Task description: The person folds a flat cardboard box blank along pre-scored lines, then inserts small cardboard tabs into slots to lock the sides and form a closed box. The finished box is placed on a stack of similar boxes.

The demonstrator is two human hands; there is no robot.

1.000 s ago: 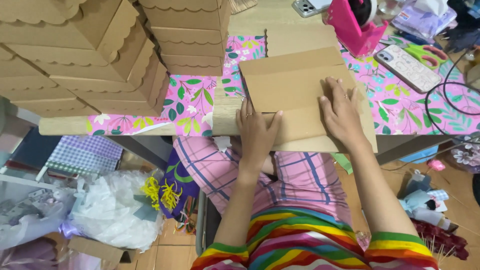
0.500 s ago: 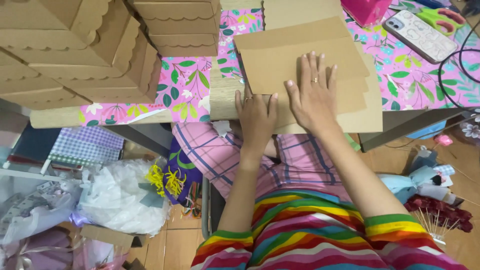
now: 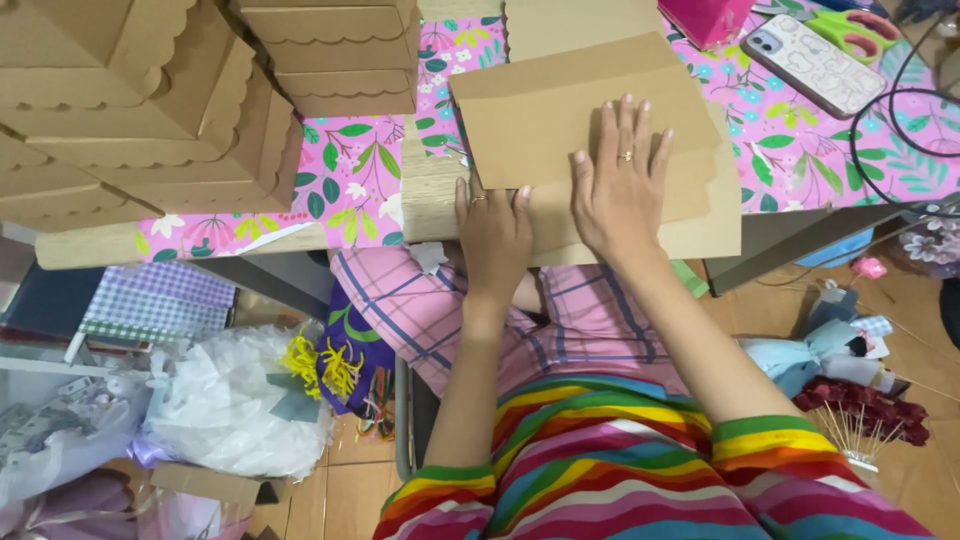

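A flat sheet of brown cardboard (image 3: 545,110), folded over, lies at the near edge of a table covered with a pink floral cloth (image 3: 350,180). My right hand (image 3: 620,185) presses flat on the cardboard's middle with the fingers spread; a ring shows on one finger. My left hand (image 3: 492,235) rests flat on the cardboard's lower left part, at the table's edge, also with a ring. Neither hand grips anything.
Stacks of folded brown boxes with scalloped edges (image 3: 150,100) fill the table's left side. A phone (image 3: 812,62), green scissors (image 3: 850,28), a pink container (image 3: 705,18) and a black cable (image 3: 880,140) lie at the right. Bags and craft scraps (image 3: 230,400) crowd the floor.
My right hand slid from the cardboard's right edge toward its middle. My left hand stayed near the lower left edge.
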